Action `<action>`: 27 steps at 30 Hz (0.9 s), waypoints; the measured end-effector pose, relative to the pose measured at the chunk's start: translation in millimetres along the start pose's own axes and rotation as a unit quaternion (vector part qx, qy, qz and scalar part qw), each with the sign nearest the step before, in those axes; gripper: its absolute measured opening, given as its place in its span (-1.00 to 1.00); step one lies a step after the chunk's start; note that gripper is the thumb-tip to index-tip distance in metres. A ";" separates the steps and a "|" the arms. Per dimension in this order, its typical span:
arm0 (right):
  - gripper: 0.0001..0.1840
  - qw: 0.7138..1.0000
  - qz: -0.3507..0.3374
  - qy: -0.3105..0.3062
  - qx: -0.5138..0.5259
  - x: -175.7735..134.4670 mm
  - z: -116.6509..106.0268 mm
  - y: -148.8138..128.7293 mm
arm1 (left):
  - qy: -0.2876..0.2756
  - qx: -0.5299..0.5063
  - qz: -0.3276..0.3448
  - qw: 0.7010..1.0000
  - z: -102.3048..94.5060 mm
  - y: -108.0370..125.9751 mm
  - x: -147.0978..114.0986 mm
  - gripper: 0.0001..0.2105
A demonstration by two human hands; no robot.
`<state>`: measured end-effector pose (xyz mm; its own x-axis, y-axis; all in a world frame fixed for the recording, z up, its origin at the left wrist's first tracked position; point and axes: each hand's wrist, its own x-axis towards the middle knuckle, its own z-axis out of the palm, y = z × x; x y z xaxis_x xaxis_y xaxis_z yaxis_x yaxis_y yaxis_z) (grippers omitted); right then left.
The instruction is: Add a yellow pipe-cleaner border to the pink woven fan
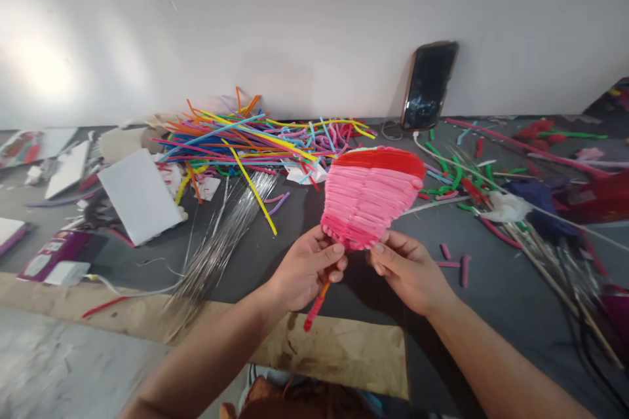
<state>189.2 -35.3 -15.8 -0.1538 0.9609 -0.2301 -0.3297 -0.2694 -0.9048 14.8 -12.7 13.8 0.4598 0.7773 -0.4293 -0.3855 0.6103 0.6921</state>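
Observation:
Between my hands, above the dark tabletop, is a fan-shaped piece of pink pipe cleaners [371, 193] with a red band along its wide upper edge. It looks like a petal or a fan. My left hand [312, 265] pinches its narrow lower left edge between thumb and fingers. An orange and red pipe-cleaner stem [316, 306] sticks out downward below that hand. My right hand [410, 268] grips the lower right edge with thumb and fingertips. Part of the fingers on both hands is hidden behind the piece.
A heap of colourful pipe cleaners [246, 137] lies at the back, with a bundle of thin wires [223, 236] in front. A phone [431, 85] leans on the wall. Left are a white box [140, 196] and a purple box [54, 255]. Pink scraps [464, 270] lie right of my hand.

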 end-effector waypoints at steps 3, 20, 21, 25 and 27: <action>-0.69 1.000 -0.019 0.017 0.016 0.0 3.4 0.3 | 0.059 0.050 0.084 0.993 0.1 -6.6 2.6 -0.54; -0.78 0.994 -0.068 0.085 0.024 -1.0 16.0 -3.2 | 0.010 0.532 0.399 0.747 -14.2 -29.5 3.2 -0.54; -0.76 0.992 -0.069 0.096 0.034 0.3 16.6 -3.4 | 0.003 0.517 0.395 0.760 -12.8 -30.5 2.6 -0.54; -0.63 0.991 -0.044 0.103 0.069 4.6 17.1 -1.1 | -0.014 0.458 0.382 0.802 -6.2 -33.1 -0.9 -0.57; -0.59 0.992 -0.014 0.100 0.080 5.1 17.3 1.3 | -0.015 0.415 0.361 0.835 -3.2 -33.6 -1.7 -0.61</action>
<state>172.0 -31.9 -11.9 0.0402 0.9575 -0.2856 -0.4765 -0.2328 -0.8478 24.4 -34.0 -10.6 0.3714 0.8851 0.2806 0.1114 -0.3425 0.9329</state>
